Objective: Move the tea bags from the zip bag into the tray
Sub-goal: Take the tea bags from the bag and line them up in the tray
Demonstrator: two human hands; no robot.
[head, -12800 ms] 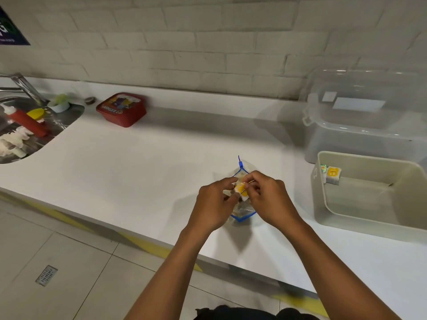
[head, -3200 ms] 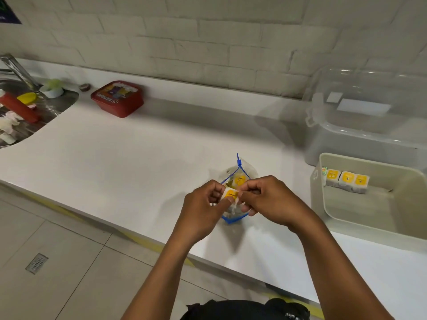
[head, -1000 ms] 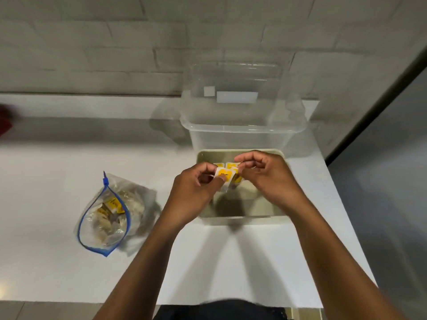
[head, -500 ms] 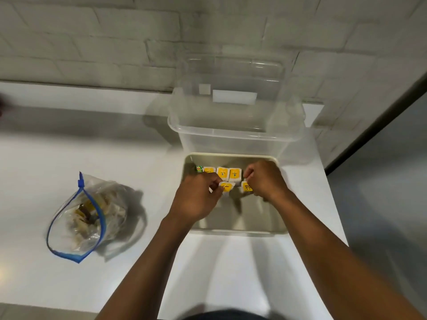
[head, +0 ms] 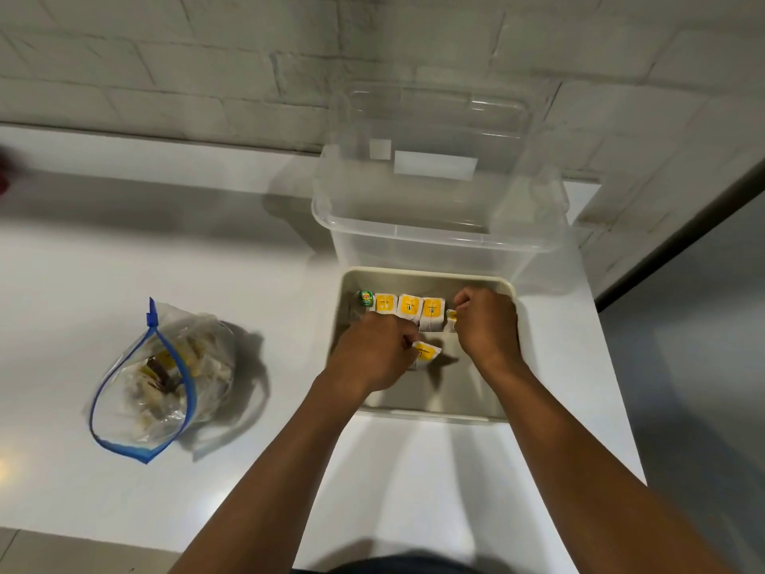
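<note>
Left hand (head: 372, 356): fingers curled, pinching a tea bag (head: 426, 353) low over the tray floor. Right hand (head: 488, 325): fingers curled, pinching a second bag (head: 451, 321) at the right end of the row. Row of three bags (head: 410, 307) stands along the tray's far wall, a green tag (head: 365, 298) at its left end. Tray (head: 430, 412) sits on the white bench (head: 124, 258), its far side close against a clear lidded bin (head: 439, 225). Zip bag (head: 161, 383) lies well to the left, mouth open, more bags inside.
</note>
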